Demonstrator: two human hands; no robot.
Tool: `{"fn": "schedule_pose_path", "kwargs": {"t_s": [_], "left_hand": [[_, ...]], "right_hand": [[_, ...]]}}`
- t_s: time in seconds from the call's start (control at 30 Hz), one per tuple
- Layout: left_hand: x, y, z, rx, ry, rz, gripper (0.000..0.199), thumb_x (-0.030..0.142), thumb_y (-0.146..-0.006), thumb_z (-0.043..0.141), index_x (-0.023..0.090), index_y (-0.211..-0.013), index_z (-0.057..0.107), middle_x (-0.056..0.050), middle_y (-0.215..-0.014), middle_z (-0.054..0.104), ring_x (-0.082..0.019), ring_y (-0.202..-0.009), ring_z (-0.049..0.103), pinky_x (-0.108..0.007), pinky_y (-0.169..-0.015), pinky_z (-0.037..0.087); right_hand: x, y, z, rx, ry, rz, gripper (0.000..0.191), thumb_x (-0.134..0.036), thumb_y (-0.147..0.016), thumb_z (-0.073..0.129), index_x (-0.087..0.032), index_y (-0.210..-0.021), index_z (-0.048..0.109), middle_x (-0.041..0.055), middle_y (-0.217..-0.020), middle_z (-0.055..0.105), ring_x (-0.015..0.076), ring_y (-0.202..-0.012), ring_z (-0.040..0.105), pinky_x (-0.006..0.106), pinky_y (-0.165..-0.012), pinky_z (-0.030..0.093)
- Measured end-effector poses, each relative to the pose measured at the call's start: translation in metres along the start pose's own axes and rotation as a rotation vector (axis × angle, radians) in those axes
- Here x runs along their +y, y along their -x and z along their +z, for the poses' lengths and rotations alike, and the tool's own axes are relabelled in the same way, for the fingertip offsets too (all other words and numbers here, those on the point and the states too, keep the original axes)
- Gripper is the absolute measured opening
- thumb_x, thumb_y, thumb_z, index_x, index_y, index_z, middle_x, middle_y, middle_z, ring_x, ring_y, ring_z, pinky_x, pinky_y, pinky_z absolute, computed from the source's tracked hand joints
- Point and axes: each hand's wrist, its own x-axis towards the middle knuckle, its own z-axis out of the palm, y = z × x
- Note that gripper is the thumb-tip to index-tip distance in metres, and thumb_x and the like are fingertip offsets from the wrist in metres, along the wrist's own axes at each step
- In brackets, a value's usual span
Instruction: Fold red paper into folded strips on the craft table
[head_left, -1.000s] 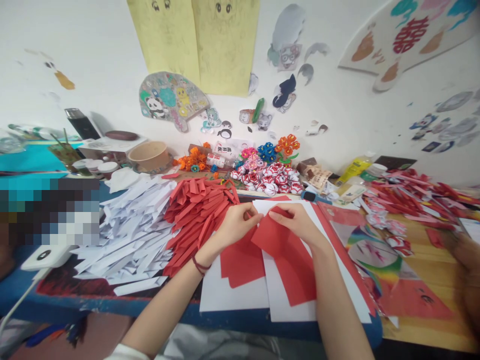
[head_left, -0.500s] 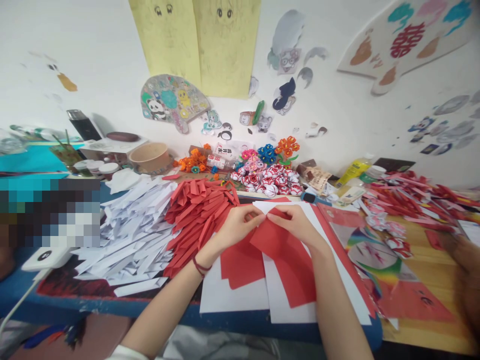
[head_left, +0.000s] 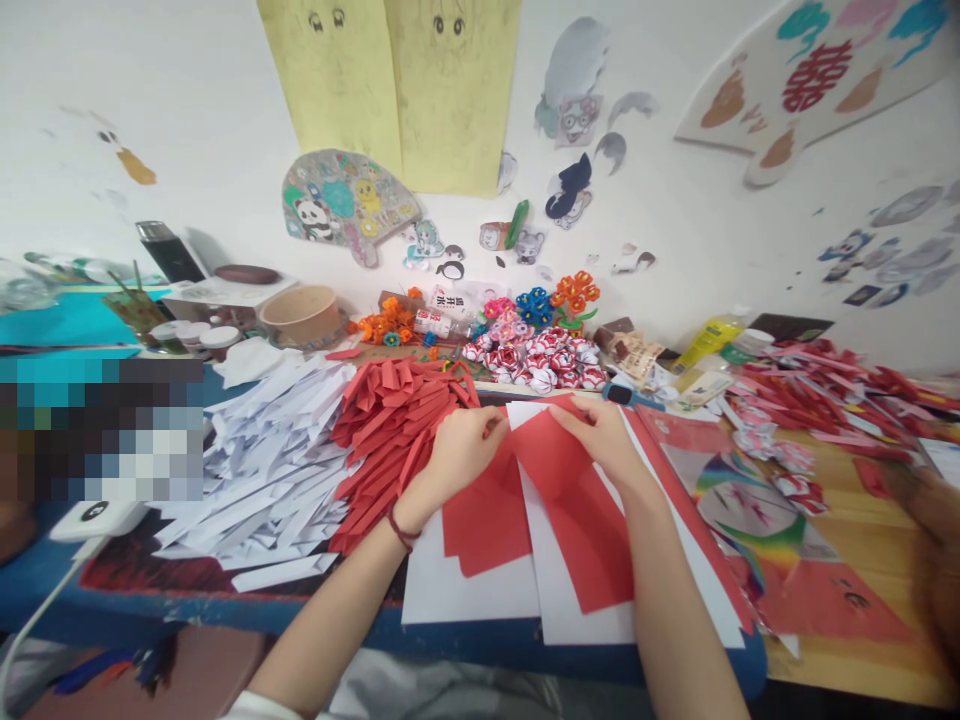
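A creased red paper strip (head_left: pixel 581 520) lies over white sheets (head_left: pixel 480 600), its upper end raised under my right hand. My right hand (head_left: pixel 600 435) pinches that upper end between thumb and fingers. To its left, my left hand (head_left: pixel 472 445) is curled with thumb and fingertips together, just off the strip's left corner; what it holds, if anything, is too small to tell. More red paper (head_left: pixel 487 520) rests beneath on the white sheets. Folded red strips (head_left: pixel 397 420) are heaped beside my left hand.
Folded white strips (head_left: pixel 262 460) are heaped at the left, near a white power bank (head_left: pixel 101 515) with a cable. Red-and-white paper flowers (head_left: pixel 551 360) stand behind. A clear packet (head_left: pixel 757 510) lies at the right, near another person's blurred arm (head_left: pixel 937 560).
My hands have moved apart: the left went left, off the red strip's corner, and the right shifted slightly right and up along its top edge.
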Motion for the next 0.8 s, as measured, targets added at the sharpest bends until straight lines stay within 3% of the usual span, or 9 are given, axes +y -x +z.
{"fn": "schedule_pose_path", "kwargs": {"t_s": [0.1,0.27,0.37,0.5,0.6,0.7,0.8], "left_hand": [[-0.005,0.002,0.002,-0.018,-0.401,0.000,0.028,0.028,-0.091,0.044,0.013,-0.083,0.066,-0.013,-0.084,0.068,-0.023,-0.082,0.063,-0.029,-0.068,0.042],[-0.003,0.008,0.010,-0.121,-0.585,0.037,0.031,0.042,-0.084,0.059,0.011,-0.086,0.064,-0.015,-0.086,0.066,-0.029,-0.088,0.061,-0.037,-0.076,0.043],[0.003,0.013,0.012,-0.167,-0.626,0.082,0.039,0.047,-0.078,0.065,0.011,-0.093,0.063,-0.016,-0.093,0.064,-0.031,-0.094,0.058,-0.038,-0.078,0.042],[0.008,0.017,0.014,-0.194,-0.577,0.158,0.047,0.049,-0.079,0.063,0.013,-0.109,0.058,-0.015,-0.105,0.062,-0.029,-0.100,0.056,-0.036,-0.082,0.040],[0.010,0.020,0.020,-0.136,-0.619,0.071,0.050,0.049,-0.081,0.061,0.011,-0.113,0.056,-0.018,-0.109,0.060,-0.031,-0.102,0.054,-0.038,-0.084,0.038],[0.010,0.021,0.027,-0.111,-0.719,-0.045,0.050,0.047,-0.081,0.062,0.008,-0.111,0.057,-0.023,-0.106,0.061,-0.034,-0.101,0.054,-0.040,-0.083,0.037],[0.010,0.021,0.031,-0.135,-0.740,-0.011,0.047,0.044,-0.082,0.062,0.007,-0.110,0.057,-0.023,-0.106,0.061,-0.033,-0.100,0.055,-0.040,-0.083,0.036]], "right_hand": [[0.016,-0.005,-0.002,0.180,-0.126,0.119,0.036,-0.053,-0.077,0.060,-0.018,-0.083,0.065,0.0036,-0.078,0.066,0.0211,-0.076,0.058,0.028,-0.062,0.042],[0.032,-0.010,-0.007,0.380,-0.401,0.308,0.033,-0.046,-0.066,0.069,-0.018,-0.083,0.067,0.0036,-0.081,0.069,0.0182,-0.068,0.060,0.026,-0.058,0.044],[0.029,-0.010,-0.007,0.355,-0.475,0.359,0.031,-0.042,-0.064,0.070,-0.018,-0.083,0.067,0.0034,-0.083,0.069,0.0164,-0.067,0.061,0.026,-0.058,0.045],[0.025,-0.008,-0.007,0.199,-0.553,0.401,0.032,-0.038,-0.064,0.071,-0.019,-0.089,0.065,0.0052,-0.086,0.070,0.0169,-0.065,0.062,0.027,-0.059,0.046],[0.027,-0.008,-0.009,0.123,-0.582,0.390,0.033,-0.038,-0.065,0.069,-0.019,-0.091,0.065,0.0078,-0.088,0.070,0.0191,-0.067,0.064,0.029,-0.060,0.048],[0.032,-0.008,-0.011,0.204,-0.531,0.380,0.029,-0.035,-0.065,0.068,-0.019,-0.089,0.065,0.0064,-0.086,0.069,0.0188,-0.067,0.063,0.030,-0.061,0.047],[0.039,-0.008,-0.013,0.260,-0.322,0.329,0.032,-0.030,-0.067,0.063,-0.019,-0.097,0.066,0.0041,-0.079,0.067,0.0192,-0.067,0.060,0.030,-0.061,0.045]]}}
